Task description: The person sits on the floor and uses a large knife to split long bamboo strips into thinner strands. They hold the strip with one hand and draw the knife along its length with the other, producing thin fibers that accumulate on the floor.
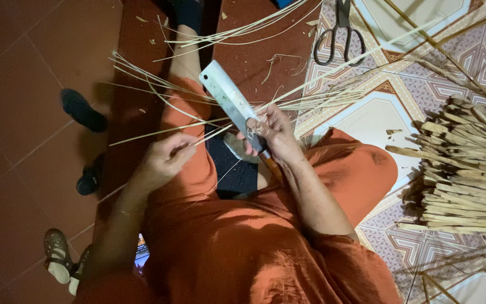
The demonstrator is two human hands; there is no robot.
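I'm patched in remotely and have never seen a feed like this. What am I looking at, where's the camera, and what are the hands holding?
One camera, worn on the person's head, looks down at their lap and orange clothing. The right hand grips a broad-bladed knife by its handle. The left hand pinches a thin pale strip that runs to the blade. More loose strips fan across the knees. On the patterned mat lie black scissors and, at right, a bundle of thicker split sticks. Dark sandals sit on the red floor tiles.
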